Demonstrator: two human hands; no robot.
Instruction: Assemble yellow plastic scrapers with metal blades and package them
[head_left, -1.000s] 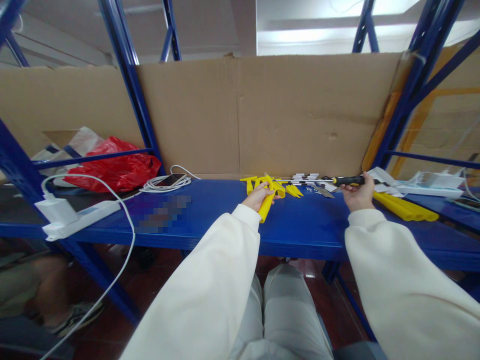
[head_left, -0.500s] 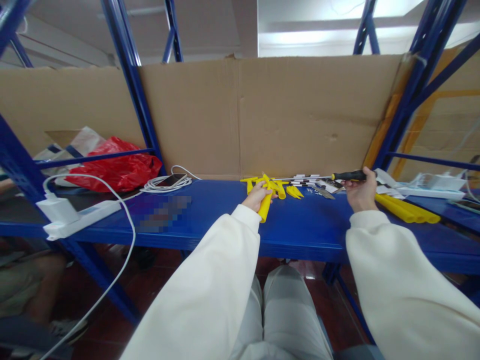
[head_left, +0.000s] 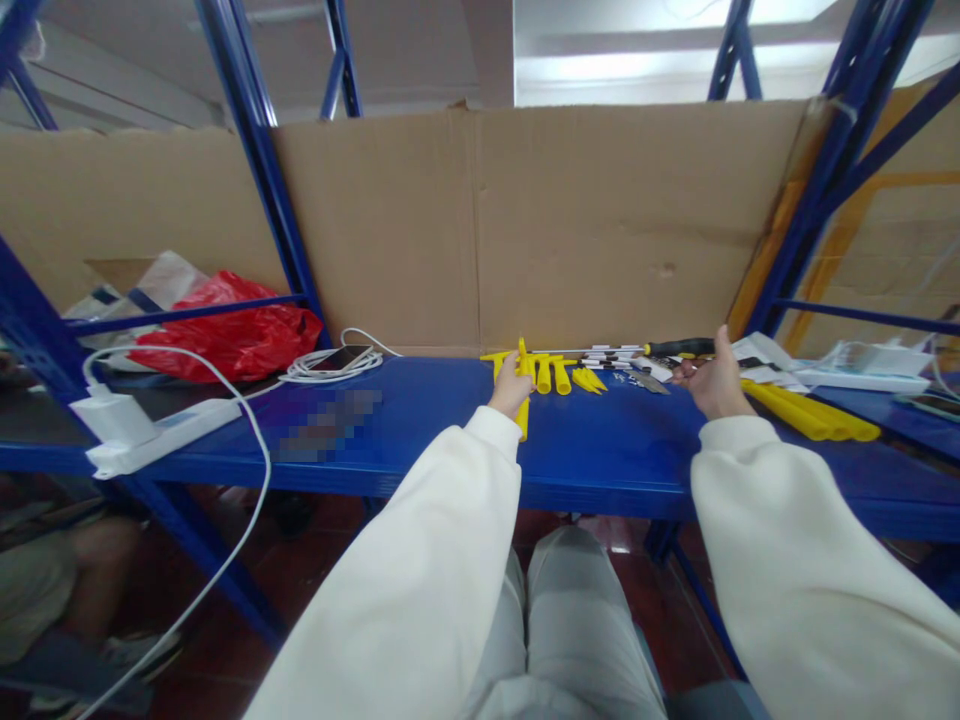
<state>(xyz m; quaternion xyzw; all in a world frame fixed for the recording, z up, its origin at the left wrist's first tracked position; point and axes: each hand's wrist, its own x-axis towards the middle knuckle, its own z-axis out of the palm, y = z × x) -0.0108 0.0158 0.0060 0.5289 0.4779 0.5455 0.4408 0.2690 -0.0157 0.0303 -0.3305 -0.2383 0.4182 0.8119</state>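
Observation:
My left hand (head_left: pixel 512 388) is closed around a yellow plastic tubular piece (head_left: pixel 523 425), which stands nearly upright over the blue shelf top (head_left: pixel 442 420). Beside it lie several more yellow tubular pieces (head_left: pixel 562 376) and some small pointed yellow parts (head_left: pixel 588 380). A screwdriver (head_left: pixel 679 347) with a black handle rests along the back, its long shaft pointing left. Just below and right of that handle is my right hand (head_left: pixel 716 385), fingers apart and thumb raised, holding nothing. A flat grey metal tool (head_left: pixel 648 381) and tiny screws (head_left: pixel 619 378) lie to its left.
Long yellow tubes (head_left: pixel 814 412) lie on the right, near a white power strip (head_left: pixel 862 380). On the left are a phone (head_left: pixel 346 358) on a coiled white cable (head_left: pixel 311 372), a red plastic bag (head_left: pixel 232 325) and another power strip (head_left: pixel 165 437). A cardboard panel (head_left: pixel 600 220) closes the back.
My right hand has let go of the screwdriver, which now lies at the back, and its fingers have spread. My left hand has turned the yellow piece more upright.

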